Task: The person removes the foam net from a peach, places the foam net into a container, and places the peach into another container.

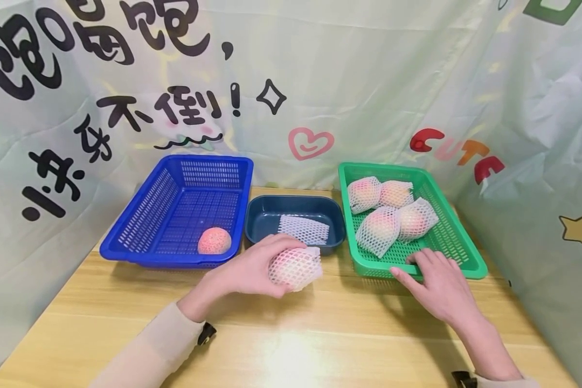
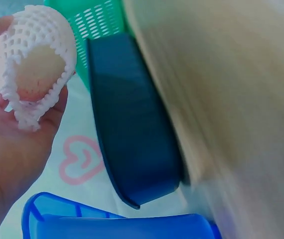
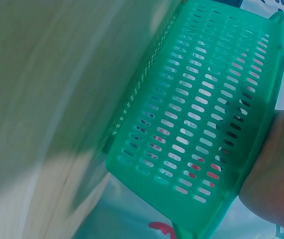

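My left hand [image 1: 259, 268] grips a peach in a white foam net [image 1: 296, 269] above the table, in front of the dark blue tub. In the left wrist view, bare peach skin shows through the open end of the foam net [image 2: 12, 57]. With fingers over the front rim and thumb outside it, my right hand [image 1: 438, 285] holds the green basket [image 1: 375, 268]. Several netted peaches [image 1: 379, 229] lie in that basket. One bare peach [image 1: 214, 241] sits in the near right corner of the blue basket [image 1: 126, 226]. An empty foam net [image 1: 303, 229] lies in the tub.
The dark blue tub [image 1: 257, 207] stands between the two baskets. All three are on a wooden table [image 1: 252, 334], with a printed cloth [image 1: 368, 81] hanging behind and at both sides.
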The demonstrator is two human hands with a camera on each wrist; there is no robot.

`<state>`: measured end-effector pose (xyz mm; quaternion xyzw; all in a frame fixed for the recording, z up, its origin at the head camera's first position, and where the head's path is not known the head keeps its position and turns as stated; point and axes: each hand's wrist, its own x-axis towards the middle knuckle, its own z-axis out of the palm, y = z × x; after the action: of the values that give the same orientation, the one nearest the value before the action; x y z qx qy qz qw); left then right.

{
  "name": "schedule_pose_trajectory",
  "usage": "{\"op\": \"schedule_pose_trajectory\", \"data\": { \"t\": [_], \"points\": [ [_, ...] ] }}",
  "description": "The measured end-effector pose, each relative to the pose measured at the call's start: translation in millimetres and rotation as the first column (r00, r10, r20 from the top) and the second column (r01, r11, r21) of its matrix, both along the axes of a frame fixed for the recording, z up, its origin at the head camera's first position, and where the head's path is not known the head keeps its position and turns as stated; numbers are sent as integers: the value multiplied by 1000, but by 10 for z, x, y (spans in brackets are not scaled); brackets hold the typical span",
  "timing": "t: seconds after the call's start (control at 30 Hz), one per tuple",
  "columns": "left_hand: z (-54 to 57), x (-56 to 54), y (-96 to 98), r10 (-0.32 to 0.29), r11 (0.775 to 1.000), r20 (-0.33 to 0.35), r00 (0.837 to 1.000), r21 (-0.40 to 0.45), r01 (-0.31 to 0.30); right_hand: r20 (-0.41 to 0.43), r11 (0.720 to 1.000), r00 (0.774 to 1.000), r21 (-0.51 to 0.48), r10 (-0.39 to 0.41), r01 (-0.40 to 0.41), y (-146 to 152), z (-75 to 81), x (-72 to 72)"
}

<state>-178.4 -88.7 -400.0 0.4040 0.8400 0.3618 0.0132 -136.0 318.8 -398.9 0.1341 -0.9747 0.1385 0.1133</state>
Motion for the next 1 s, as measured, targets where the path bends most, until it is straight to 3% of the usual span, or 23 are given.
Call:
{"op": "schedule_pose_trajectory", "data": {
  "t": [0.33,0.57,0.7,0.87,1.0],
  "points": [
    [134,-68,-1,48,994,-75,996,105,-40,-9,991,998,-117,-63,62,-44,12,-24],
    [214,-117,13,62,985,-103,993,165,-44,-86,956,990,-283,-111,83,-162,42,-40],
    [252,-150,36,67,980,-155,986,196,-36,-145,900,981,-432,-129,55,-310,76,-55],
    [289,-187,73,96,970,-229,969,241,-39,-207,786,972,-616,-111,-42,-553,156,-84],
    [325,-207,109,124,962,-277,953,271,-47,-254,704,967,-692,-29,-160,-752,222,-121]
  ]
}}
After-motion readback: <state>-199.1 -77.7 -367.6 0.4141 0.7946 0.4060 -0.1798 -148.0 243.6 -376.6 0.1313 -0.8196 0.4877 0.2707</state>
